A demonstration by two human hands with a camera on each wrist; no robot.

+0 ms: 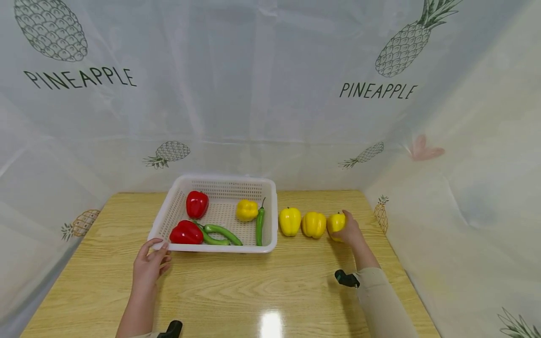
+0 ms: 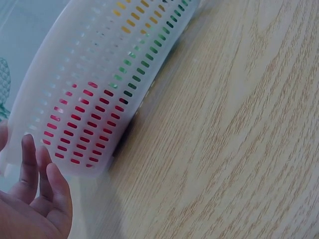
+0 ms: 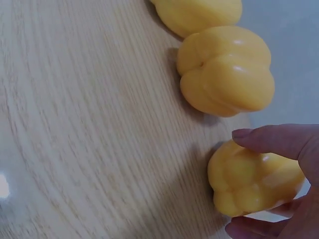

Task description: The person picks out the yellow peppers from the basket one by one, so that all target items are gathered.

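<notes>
My left hand (image 1: pixel 149 265) is at the near left corner of a white plastic basket (image 1: pixel 211 248), thumb and forefinger pinching its rim; in the left wrist view the other fingers (image 2: pixel 59 186) bend loosely beside the slotted wall. On the right, my right hand (image 1: pixel 350 231) grips a yellow bell pepper (image 3: pixel 244 181), thumb on one side and fingers on the other. That pepper rests on the table at the end of a row, beside a second yellow bell pepper (image 1: pixel 314 225) and a third yellow bell pepper (image 1: pixel 289 221) nearest the basket.
Inside the basket lie a red bell pepper (image 1: pixel 197 204) at the back, another red bell pepper (image 1: pixel 186 233) in front, a yellow bell pepper (image 1: pixel 247 210) and several long green peppers (image 1: pixel 259 226). Pineapple-printed sheeting (image 1: pixel 262 117) hangs behind the wooden table (image 1: pixel 236 291).
</notes>
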